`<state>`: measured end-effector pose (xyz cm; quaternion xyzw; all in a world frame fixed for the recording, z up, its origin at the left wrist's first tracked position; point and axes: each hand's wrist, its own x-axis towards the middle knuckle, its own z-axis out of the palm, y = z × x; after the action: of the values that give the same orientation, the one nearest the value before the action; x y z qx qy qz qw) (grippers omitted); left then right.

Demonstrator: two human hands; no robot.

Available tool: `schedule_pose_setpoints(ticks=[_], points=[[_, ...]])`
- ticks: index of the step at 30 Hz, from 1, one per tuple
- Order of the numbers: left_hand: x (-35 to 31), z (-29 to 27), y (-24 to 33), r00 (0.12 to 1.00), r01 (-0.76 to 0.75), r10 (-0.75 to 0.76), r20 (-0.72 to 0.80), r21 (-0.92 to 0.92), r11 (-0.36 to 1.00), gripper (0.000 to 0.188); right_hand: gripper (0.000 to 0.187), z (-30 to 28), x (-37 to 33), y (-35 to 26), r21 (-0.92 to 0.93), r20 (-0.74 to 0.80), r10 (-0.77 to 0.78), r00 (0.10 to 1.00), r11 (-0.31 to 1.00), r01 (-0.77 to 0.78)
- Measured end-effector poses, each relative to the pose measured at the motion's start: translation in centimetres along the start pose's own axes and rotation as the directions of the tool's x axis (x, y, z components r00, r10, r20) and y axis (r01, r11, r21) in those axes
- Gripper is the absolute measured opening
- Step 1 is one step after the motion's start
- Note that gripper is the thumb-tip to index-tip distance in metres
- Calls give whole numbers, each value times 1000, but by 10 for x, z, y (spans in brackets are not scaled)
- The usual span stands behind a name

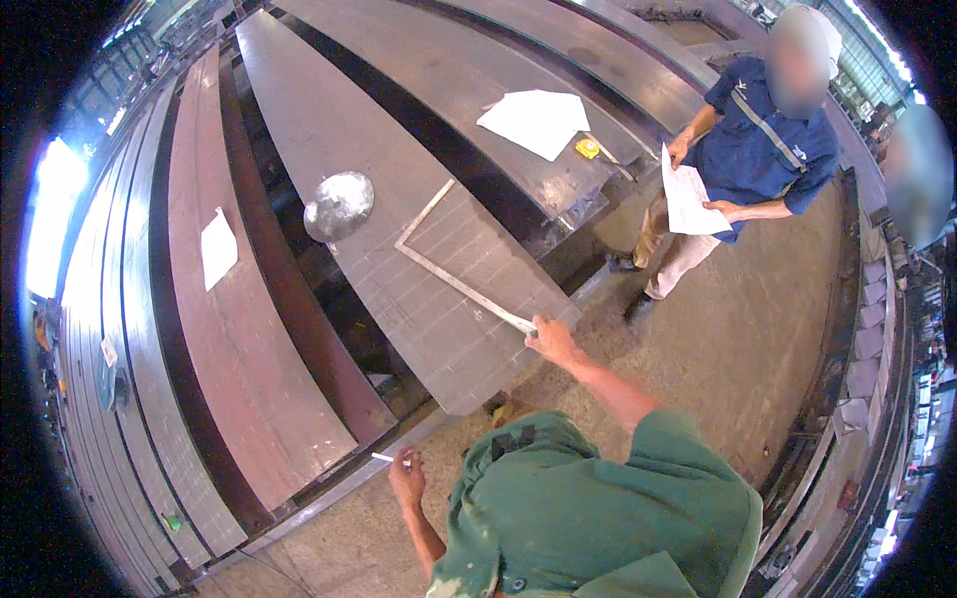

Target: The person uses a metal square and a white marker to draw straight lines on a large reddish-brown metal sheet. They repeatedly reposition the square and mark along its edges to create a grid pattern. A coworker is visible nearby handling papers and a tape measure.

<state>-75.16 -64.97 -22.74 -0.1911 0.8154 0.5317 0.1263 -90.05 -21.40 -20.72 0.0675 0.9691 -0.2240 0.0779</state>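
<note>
Left of centre, I see a silvery disc [339, 206] overhanging the steel plate [439, 344]; a knock could tip it into the dark gap. At lower centre, the left hand [407, 480] pinches a thin white stick [382, 456], which a slack hold would drop. Mid-frame, the L-shaped square [461, 284] lies on that plate, its near end gripped by the right hand [548, 339]; a sideways tug there, I judge, would swing the far arm askew

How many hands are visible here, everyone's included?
4: the wearer's left hand with a white stick, right hand on an L-shaped square, the co-worker's upper hand and lower hand on a white sheet. Another, blurred person may hide more.
</note>
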Motion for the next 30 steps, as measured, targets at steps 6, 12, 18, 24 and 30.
schedule_pose_setpoints(ticks=[6, 12, 18, 24, 30], points=[[22, -3, 15, 1000, -5, 6, -6, 127, 992, 26, 38, 1, -11, -44, 150, -236, 187, 953, 976, -155], [26, 18, 78, 997, -76, 66, 47, 249, 965, 29, 40, 8, -10, -34, 313, -352, 357, 865, 916, -251], [29, 30, 100, 989, -147, 134, 63, 279, 949, 27, 36, -24, -27, -47, 576, -227, 429, 874, 783, -234], [25, 15, 99, 993, -113, 104, 60, 191, 975, 27, 34, -56, -46, -75, 814, 255, 327, 910, 436, -385], [-20, -24, 79, 992, -117, 121, -42, 92, 989, 27, 28, -1, -66, -85, 865, 486, 94, 869, 89, -494]])
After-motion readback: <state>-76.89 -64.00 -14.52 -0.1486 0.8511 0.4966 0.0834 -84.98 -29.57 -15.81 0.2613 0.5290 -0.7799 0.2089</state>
